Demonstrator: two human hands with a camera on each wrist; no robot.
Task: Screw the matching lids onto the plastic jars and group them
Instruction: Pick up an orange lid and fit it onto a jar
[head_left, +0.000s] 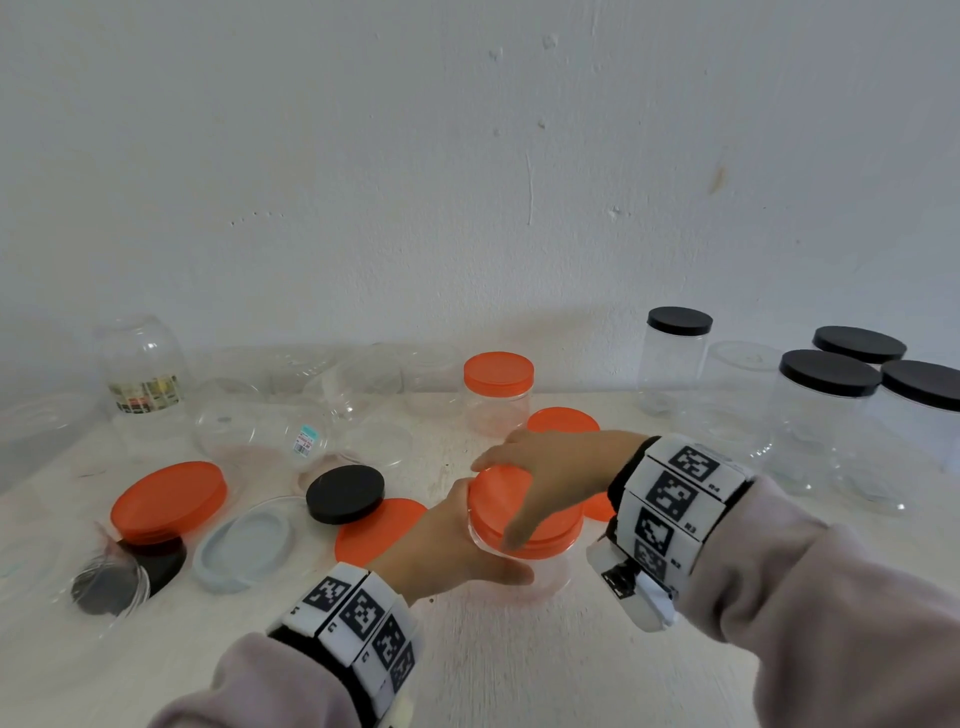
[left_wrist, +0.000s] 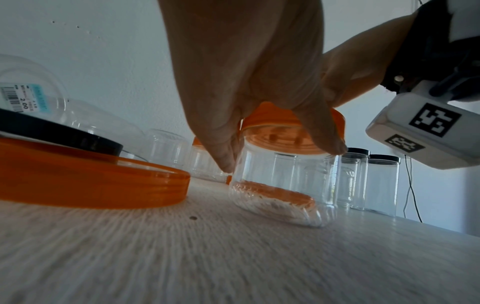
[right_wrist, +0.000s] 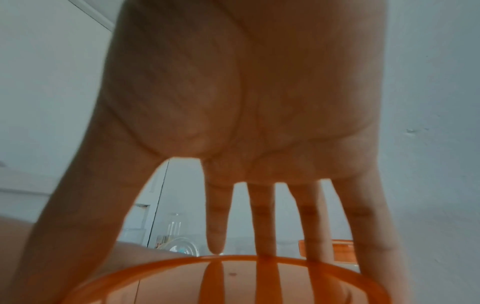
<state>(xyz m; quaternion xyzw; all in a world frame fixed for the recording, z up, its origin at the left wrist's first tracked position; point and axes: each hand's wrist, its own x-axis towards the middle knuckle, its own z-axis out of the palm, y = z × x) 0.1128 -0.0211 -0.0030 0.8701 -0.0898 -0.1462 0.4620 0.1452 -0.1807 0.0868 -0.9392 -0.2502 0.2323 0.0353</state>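
Note:
A small clear jar (head_left: 551, 571) stands upright on the table near the middle, with an orange lid (head_left: 498, 506) sitting on its mouth. My left hand (head_left: 441, 545) grips the jar body from the left, thumb in front and fingers behind. In the left wrist view the left hand (left_wrist: 246, 92) wraps the jar (left_wrist: 285, 181) just under the lid (left_wrist: 275, 123). My right hand (head_left: 556, 478) reaches over from the right and clasps the lid, thumb on its near edge and fingers over the far rim. The right wrist view shows the spread fingers (right_wrist: 262, 216) reaching down over the lid (right_wrist: 233, 277).
Behind stands a capped orange jar (head_left: 498, 395). Several black-lidded jars (head_left: 826, 415) are grouped at the right. Loose orange lids (head_left: 169, 501), a black lid (head_left: 345, 493) and a grey lid (head_left: 244, 545) lie at the left, with lidless clear jars (head_left: 260, 431) behind them. The wall is close behind.

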